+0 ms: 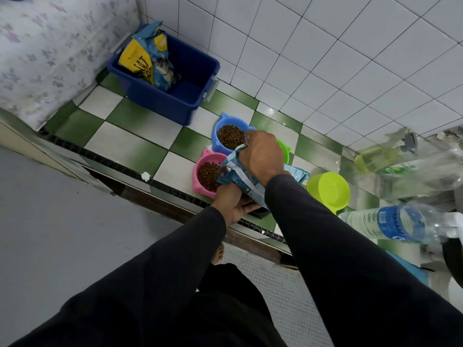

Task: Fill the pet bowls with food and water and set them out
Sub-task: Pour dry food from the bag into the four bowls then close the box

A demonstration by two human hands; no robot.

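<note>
Both hands grip a light-blue food pouch (240, 176): left hand (231, 204) clutching its lower end, right hand (263, 156) clenching the top. Under it, pink bowl (200, 180) and blue bowl (218, 131) hold kibble; a lime bowl (328, 190) sits right. Far floor corner: blue bin (190, 78) with cat-food bag (150, 56).

Soft, even daylight, faint shadows; glare spots the floor tiles (269, 111); bottles (400, 221) at right smear, edges bow.
</note>
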